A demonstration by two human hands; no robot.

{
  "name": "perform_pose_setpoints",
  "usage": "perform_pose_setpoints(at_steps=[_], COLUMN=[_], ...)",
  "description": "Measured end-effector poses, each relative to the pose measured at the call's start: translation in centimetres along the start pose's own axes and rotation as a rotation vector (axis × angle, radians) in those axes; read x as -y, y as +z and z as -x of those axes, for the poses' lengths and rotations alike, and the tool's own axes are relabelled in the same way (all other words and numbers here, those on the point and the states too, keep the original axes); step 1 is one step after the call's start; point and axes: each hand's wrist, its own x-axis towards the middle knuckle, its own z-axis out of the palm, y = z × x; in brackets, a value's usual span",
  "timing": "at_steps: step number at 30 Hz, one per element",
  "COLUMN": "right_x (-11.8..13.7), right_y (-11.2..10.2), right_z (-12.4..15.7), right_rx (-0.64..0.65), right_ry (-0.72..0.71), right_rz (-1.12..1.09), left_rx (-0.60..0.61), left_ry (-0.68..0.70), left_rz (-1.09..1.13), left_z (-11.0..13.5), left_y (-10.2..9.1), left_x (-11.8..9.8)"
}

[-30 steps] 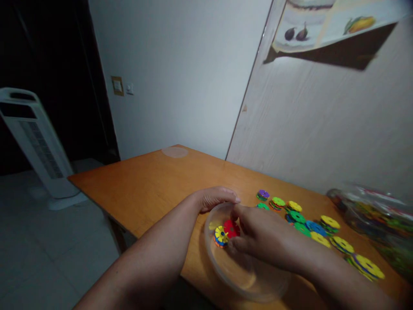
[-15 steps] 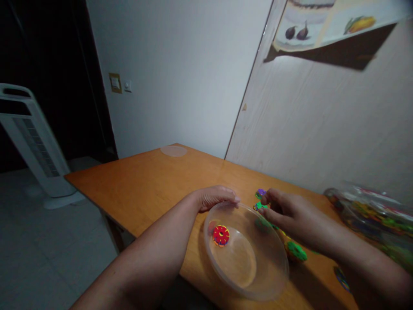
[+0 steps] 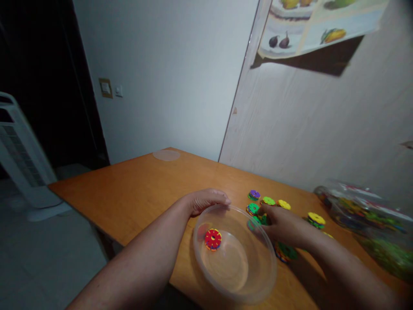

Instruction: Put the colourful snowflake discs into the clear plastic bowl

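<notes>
A clear plastic bowl (image 3: 254,282) sits near the front edge of the orange wooden table (image 3: 135,189). Inside it lies a small stack of toy discs (image 3: 213,239), red on top. My left hand (image 3: 206,200) curls over the bowl's far rim and holds it. My right hand (image 3: 284,226) rests on the table just right of the bowl, fingers closed around a green disc (image 3: 258,220). Several more coloured discs (image 3: 267,201) lie in rows past my fingers.
A clear bag of coloured pieces (image 3: 364,215) lies at the right by the pale panel wall. A clear lid (image 3: 166,155) sits at the table's far edge. A white tower fan (image 3: 22,159) stands on the floor at the left.
My right hand left the bowl, leaving the disc stack inside, went to the discs on the table and has closed on a green one. The left hand stayed on the rim.
</notes>
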Motion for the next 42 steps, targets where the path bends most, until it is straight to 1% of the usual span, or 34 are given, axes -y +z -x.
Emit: perform_pose_setpoints(at_steps=[7, 9, 12, 14, 16, 18, 19, 22, 24, 26, 30, 35, 42], right_x=[-0.3, -0.4, -0.1, 0.5, 1.8, 3.7, 4.7, 8.0, 9.7, 10.9, 11.9, 12.7, 13.9], right_y=[0.7, 0.4, -0.9, -2.1, -3.3, -4.0, -4.1, -3.3, -2.3, -1.2, 0.1, 0.3, 0.9], right_z=[-0.8, -0.6, 0.0, 0.8, 1.8, 2.9, 3.4, 4.4, 4.6, 4.3, 3.4, 3.0, 3.2], right_rx=[0.012, -0.006, -0.06, -0.113, -0.149, -0.16, -0.135, -0.049, -0.014, -0.009, -0.023, -0.04, 0.019], right_ry=[-0.002, 0.005, -0.006, -0.041, -0.09, -0.173, -0.227, -0.318, -0.338, -0.336, -0.324, -0.287, -0.227], right_rz=[-0.025, -0.028, -0.049, -0.078, -0.117, -0.146, -0.145, -0.094, -0.042, 0.02, 0.119, 0.22, 0.331], left_rx=[0.001, 0.004, 0.003, 0.004, 0.007, 0.009, 0.01, 0.02, 0.028, 0.034, 0.055, 0.057, 0.036], left_ry=[-0.001, 0.0, 0.002, -0.006, -0.015, -0.012, -0.006, 0.004, -0.001, -0.005, 0.014, 0.005, 0.013], left_rz=[-0.001, 0.006, 0.008, 0.001, -0.001, 0.005, 0.011, 0.041, 0.058, 0.06, 0.037, 0.035, 0.001], left_z=[-0.1, -0.1, 0.0, 0.0, 0.0, 0.0, 0.0, 0.0, 0.0, 0.0, -0.1, -0.1, -0.1], left_y=[-0.1, -0.1, 0.0, 0.1, 0.2, 0.2, 0.2, 0.3, 0.3, 0.3, 0.2, 0.2, 0.1], left_x=[0.1, 0.1, 0.1, 0.0, -0.1, -0.1, 0.0, 0.1, 0.1, 0.2, 0.2, 0.2, 0.1])
